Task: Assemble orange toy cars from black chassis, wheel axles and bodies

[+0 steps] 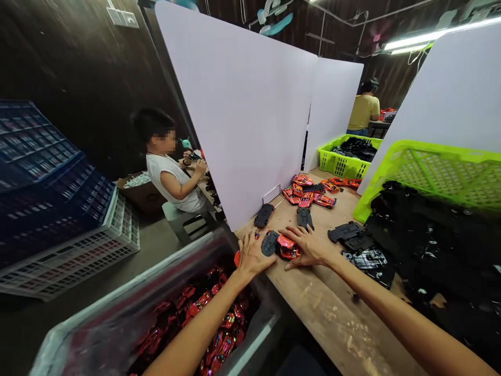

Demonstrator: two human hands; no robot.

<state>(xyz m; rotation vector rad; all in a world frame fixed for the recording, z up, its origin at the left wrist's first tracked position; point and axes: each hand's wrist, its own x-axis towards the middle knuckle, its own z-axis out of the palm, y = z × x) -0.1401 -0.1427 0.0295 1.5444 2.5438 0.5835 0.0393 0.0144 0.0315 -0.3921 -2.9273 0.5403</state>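
Note:
My left hand point(252, 257) is at the table's edge, palm down, fingers curled over red parts largely hidden beneath it. Between its thumb and fingers lies an overturned toy car point(269, 243), its dark underside up. My right hand point(309, 247) has its thumb and fingers around a red toy car point(287, 245), just right of the dark one. Beyond the hands, two more cars, a left dark one point(264, 214) and a right dark one point(304, 217), lie underside up. A pile of red-orange toy cars point(303, 193) sits further back.
Below the table's left edge stands a lined bin point(64, 334) holding many red cars point(221, 344). Black chassis parts point(442, 250) heap beside a tipped green basket point(438, 167) at right. White panels point(250, 104) border the wooden table point(329, 303). Another person point(176, 183) sits left, beyond the panel.

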